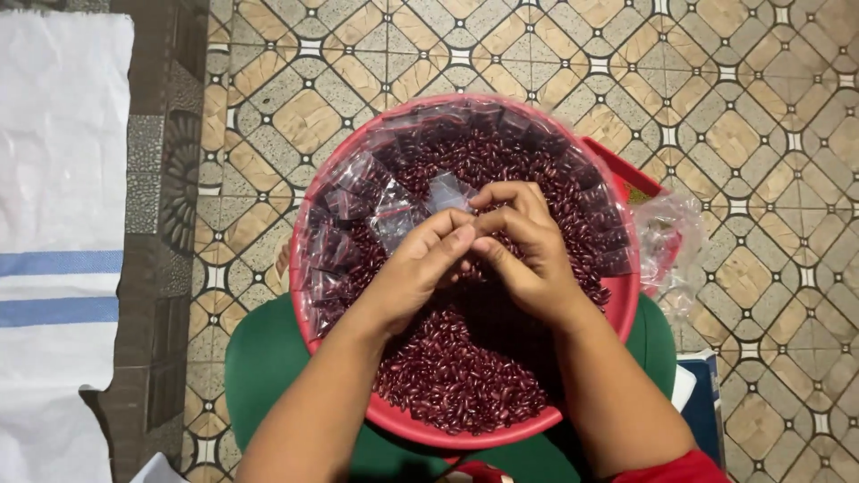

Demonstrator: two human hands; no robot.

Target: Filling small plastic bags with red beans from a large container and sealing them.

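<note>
The left hand (pixel 420 268) and the right hand (pixel 528 246) meet over the middle of the red basin (pixel 309 309), fingers pinched narrow on one small clear plastic bag (pixel 447 190) held between them, just above the beans. The left thumb and forefinger press against the right fingertips at the bag's lower edge; whether the bag holds any beans cannot be told.

The basin is round and filled with dark red kidney beans (pixel 456 376), heaped loose across its near half. Along the basin's left and far inner wall lie many small filled bean packets (pixel 335 246), clear plastic with red beans inside, overlapping in a curved row.

The basin rests on the person's lap, on green cloth (pixel 259 358). Just right of the basin sits a crumpled clear plastic bag (pixel 667 237). Under the basin lies a patterned tile floor (pixel 761 116), and well left of the basin a white woven sack with blue stripes (pixel 58 179).
</note>
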